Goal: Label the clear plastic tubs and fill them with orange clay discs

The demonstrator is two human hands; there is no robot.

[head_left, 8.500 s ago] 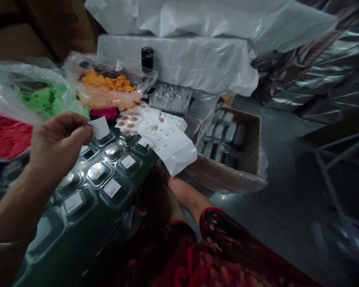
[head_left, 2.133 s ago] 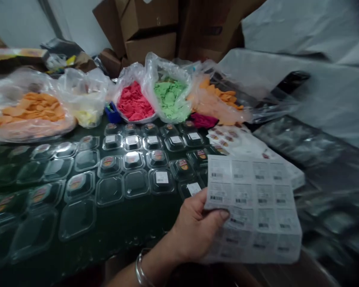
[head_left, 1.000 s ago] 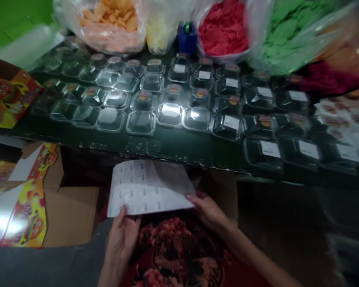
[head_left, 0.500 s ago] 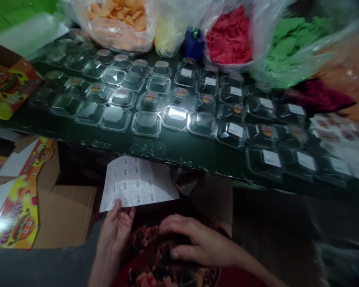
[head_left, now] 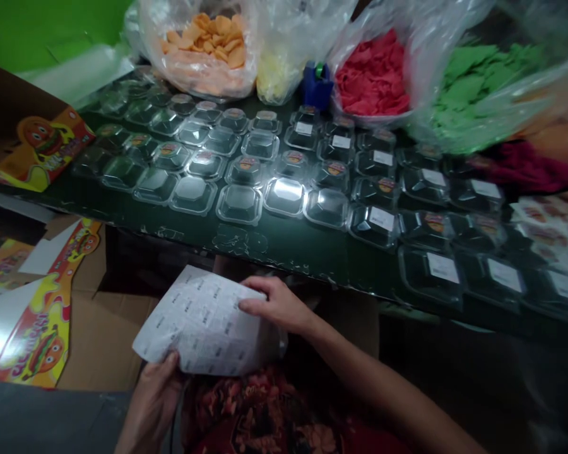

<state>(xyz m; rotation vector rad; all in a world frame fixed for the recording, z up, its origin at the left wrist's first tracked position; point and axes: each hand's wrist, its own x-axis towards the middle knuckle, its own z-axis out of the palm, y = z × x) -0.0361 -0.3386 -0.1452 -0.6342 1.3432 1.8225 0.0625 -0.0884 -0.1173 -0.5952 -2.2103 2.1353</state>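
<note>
A white sheet of printed barcode labels [head_left: 208,321] is held tilted below the table's front edge. My left hand [head_left: 158,384] grips its lower left edge, thumb on top and fingers underneath. At the upper right edge, my right hand [head_left: 279,306] has its thumb and fingers closed about the sheet. Above the sheet, rows of clear plastic clamshell boxes [head_left: 239,203] stand on the dark green table [head_left: 189,236]. Some boxes toward the right carry a white label [head_left: 443,267]; others show round burger stickers on their lids.
Behind the boxes are plastic bags with orange pieces [head_left: 218,38], red pieces [head_left: 373,75] and green pieces [head_left: 487,88]. A blue tape dispenser [head_left: 317,88] stands between them. Printed burger cartons lie on the left, one on the table [head_left: 47,145] and one below [head_left: 33,334].
My right hand has risen from my lap to the sheet's right edge and taken hold. The sheet has come closer to me and turned; my left hand has moved lower left.
</note>
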